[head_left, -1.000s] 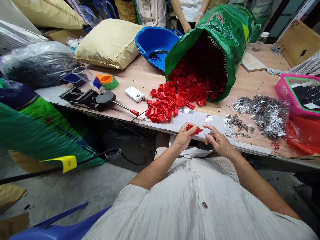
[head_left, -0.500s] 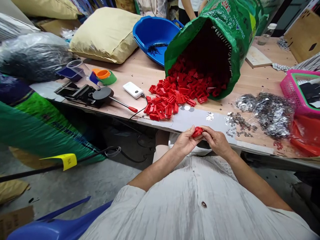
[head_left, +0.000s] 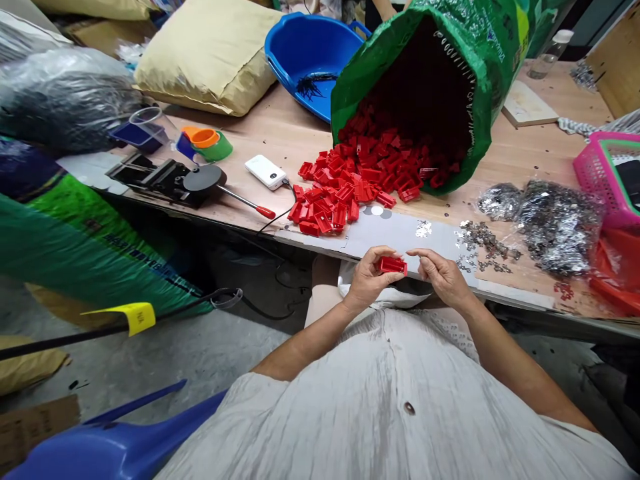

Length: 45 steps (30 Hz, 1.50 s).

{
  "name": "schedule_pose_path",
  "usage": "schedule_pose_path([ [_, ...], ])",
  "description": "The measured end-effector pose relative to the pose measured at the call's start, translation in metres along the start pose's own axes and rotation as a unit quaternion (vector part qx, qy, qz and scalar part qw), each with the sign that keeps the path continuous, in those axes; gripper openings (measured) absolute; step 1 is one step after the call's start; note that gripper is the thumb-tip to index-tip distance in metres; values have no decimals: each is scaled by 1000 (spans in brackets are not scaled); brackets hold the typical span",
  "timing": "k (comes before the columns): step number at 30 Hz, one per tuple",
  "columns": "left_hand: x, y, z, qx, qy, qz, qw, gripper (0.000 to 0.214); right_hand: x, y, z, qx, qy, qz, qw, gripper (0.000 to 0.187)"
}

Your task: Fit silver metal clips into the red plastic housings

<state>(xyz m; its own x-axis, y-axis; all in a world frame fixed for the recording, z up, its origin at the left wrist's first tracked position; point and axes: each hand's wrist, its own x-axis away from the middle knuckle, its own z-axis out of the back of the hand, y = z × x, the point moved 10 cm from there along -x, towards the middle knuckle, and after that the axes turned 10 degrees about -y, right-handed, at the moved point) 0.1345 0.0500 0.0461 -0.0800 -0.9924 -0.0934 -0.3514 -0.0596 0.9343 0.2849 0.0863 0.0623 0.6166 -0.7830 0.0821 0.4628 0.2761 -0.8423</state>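
My left hand (head_left: pixel 369 277) grips a small red plastic part (head_left: pixel 393 265) at the table's near edge. My right hand (head_left: pixel 443 277) hovers just right of that part, its fingers curled in a pinch; what they hold, if anything, is too small to see. A heap of the same red plastic parts (head_left: pixel 350 183) spills from a green sack (head_left: pixel 465 40) lying on its side. Small shiny metal pieces (head_left: pixel 480 243) lie scattered to the right of my hands, beside a clear bag of metal pieces (head_left: pixel 545 223).
On the table stand a blue basin (head_left: pixel 305 47), a white power bank (head_left: pixel 266 172), a black hand press (head_left: pixel 175 180), tape rolls (head_left: pixel 207 143) and a pink basket (head_left: pixel 607 180). Stuffed sacks (head_left: pixel 210 53) lie at the left. A blue chair (head_left: pixel 115 447) stands below.
Half a second ago both hands were pressed together on the red part. Now my right hand has drawn a little away from it while my left hand keeps hold. The camera has tilted slightly.
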Motion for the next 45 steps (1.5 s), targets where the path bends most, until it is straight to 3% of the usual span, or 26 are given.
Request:
schedule_pose_path([
  [7, 11, 5, 1, -169, -34, -18, 985, 44, -4, 3, -2, 26, -12, -11, 1000, 43],
  [11, 18, -2, -4, -273, -124, -41, 953, 28, -17, 5, 4, 60, -11, -20, 998, 38],
  [14, 26, -22, -2, -366, -183, -51, 911, 18, -37, 6, 18, 111, 14, -11, 994, 34],
  [17, 28, -42, 13, -433, -165, -36, 885, 18, -64, 5, 34, 198, 49, 8, 979, 31],
  [22, 29, -55, 21, -470, -161, -7, 868, 20, -117, 16, 53, 304, 65, -51, 949, 42],
  [26, 30, -48, 16, -461, -167, -13, 871, 20, -150, 24, 64, 341, 61, -115, 931, 52],
  [29, 31, -40, 10, -445, -175, -27, 878, 19, -159, 26, 68, 350, 57, -133, 926, 43],
  [34, 28, -21, 4, -381, -149, -43, 912, 14, -149, 25, 71, 353, 64, -127, 925, 28],
  [38, 14, -18, 8, -280, -98, -2, 955, 15, -137, 22, 72, 353, 63, -117, 926, 19],
  [42, -4, -17, 25, -134, -11, 31, 991, 33, -120, 4, 65, 288, 80, -61, 952, 15],
  [45, -13, -10, 38, -64, 56, 21, 996, 61, -101, -20, 37, 148, 40, 38, 987, 7],
])
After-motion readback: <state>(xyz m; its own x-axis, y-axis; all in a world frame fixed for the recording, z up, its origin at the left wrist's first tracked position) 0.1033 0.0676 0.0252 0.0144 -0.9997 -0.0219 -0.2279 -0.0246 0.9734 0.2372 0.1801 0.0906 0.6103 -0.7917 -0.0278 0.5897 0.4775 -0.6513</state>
